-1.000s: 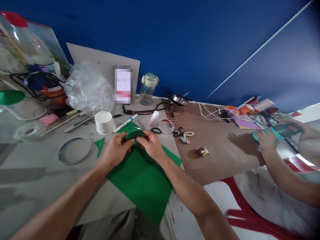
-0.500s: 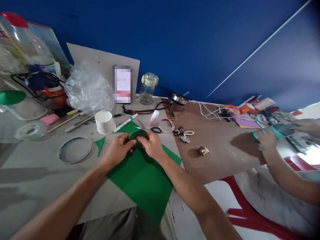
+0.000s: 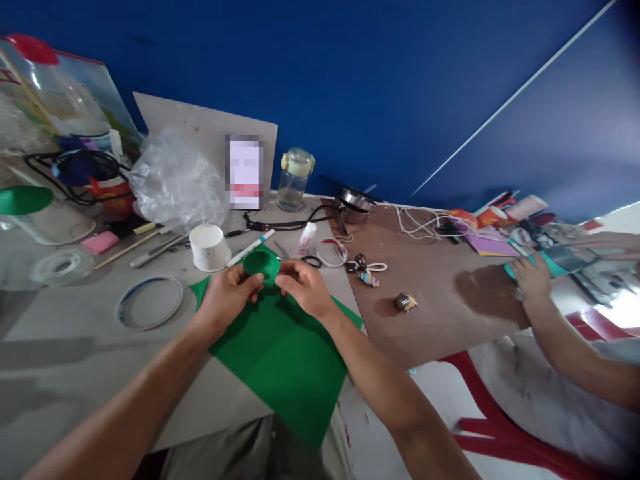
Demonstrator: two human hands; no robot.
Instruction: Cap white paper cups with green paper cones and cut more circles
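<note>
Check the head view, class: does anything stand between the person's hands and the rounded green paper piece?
Nothing visible does. The left hand and right hand both touch the rounded green paper piece directly, with their fingers on its lower edge, above the green sheet.

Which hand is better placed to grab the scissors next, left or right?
Probably the right hand: its fingertips sit closest to the scissors, just beside the green paper piece. The left hand is on the far side of that piece, so the piece lies between it and the scissors.
</note>
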